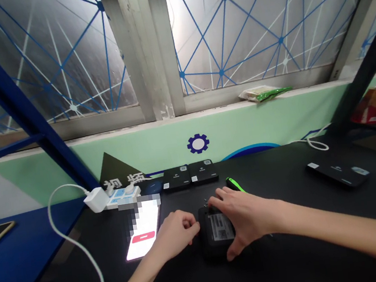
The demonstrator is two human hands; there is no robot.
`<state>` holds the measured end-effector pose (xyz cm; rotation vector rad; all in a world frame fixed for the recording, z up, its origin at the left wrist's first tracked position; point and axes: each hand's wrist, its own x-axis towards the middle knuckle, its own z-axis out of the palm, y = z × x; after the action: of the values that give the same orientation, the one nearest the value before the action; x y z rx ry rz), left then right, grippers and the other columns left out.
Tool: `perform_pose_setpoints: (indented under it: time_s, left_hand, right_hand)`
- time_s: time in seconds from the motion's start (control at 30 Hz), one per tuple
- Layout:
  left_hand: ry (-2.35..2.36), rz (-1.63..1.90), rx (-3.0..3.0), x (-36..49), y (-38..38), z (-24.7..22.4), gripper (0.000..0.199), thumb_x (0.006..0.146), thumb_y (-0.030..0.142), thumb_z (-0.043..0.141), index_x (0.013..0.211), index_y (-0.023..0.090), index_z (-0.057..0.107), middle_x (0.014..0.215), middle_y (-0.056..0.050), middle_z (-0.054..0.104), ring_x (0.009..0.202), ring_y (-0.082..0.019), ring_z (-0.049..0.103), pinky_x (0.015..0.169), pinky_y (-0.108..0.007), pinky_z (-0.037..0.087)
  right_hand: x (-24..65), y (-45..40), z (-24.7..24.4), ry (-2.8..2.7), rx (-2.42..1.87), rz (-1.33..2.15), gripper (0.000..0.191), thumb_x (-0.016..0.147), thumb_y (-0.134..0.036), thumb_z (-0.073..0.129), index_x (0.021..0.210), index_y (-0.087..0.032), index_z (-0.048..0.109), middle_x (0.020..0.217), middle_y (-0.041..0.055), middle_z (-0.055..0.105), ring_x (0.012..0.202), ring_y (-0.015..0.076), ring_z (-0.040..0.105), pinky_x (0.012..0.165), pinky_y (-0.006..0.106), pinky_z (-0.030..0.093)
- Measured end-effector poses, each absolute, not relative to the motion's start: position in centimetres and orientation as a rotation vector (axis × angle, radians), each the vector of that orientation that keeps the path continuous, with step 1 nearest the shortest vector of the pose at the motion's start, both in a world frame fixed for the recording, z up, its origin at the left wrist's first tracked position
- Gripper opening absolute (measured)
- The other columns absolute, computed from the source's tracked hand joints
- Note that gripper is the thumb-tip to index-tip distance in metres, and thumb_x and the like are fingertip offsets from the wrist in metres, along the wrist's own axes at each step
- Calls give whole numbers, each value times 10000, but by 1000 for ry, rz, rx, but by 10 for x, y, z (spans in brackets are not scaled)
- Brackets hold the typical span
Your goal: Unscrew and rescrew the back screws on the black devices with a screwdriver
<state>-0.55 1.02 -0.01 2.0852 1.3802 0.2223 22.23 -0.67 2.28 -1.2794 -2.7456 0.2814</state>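
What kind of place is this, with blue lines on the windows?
Probably a workroom, perhaps for electronics: black boxes lie on a black desk, what looks like a green-and-black screwdriver is near the right hand, and there's a white power strip.

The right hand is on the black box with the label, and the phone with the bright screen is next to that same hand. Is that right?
Not quite: the phone lies next to the left hand, as the head view shows. The right hand is indeed on the black box with the label.
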Motion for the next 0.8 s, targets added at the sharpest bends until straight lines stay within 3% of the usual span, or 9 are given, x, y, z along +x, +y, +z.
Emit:
perform_pose_setpoints:
  time_s: [0.13,0.37,0.57,0.8]
  left_hand:
    - [1385,230,2088,-6,10,-1,327,862,376,490,594,205,567,498,27,590,482,-145,553,534,-231,369]
    - [1385,233,2094,-6,11,-2,300,848,339,490,589,208,565,494,34,594,476,-142,547,545,-234,373]
    - [1396,239,2086,-6,12,-4,280,823,322,487,583,204,571,489,32,583,473,-139,544,526,-227,369]
    - [1410,233,2072,-6,11,-3,240,797,283,483,586,205,567,489,36,583,465,-137,536,507,-224,360]
  right_hand:
    - [221,-3,21,-2767,-1250,255,909,481,-784,732,1090,-138,540,984,97,494,877,298,513,760,460,485]
    - [219,-11,27,-2784,-1238,189,754,506,-702,756,959,-133,559,960,99,490,860,286,494,713,420,485]
    - [222,-10,24,-2755,-1217,264,884,534,-694,745,1180,-121,556,1015,116,531,914,312,522,778,445,467]
    - [221,-11,27,-2758,-1187,247,958,527,-631,773,1303,-124,529,1034,135,580,916,332,572,762,434,485]
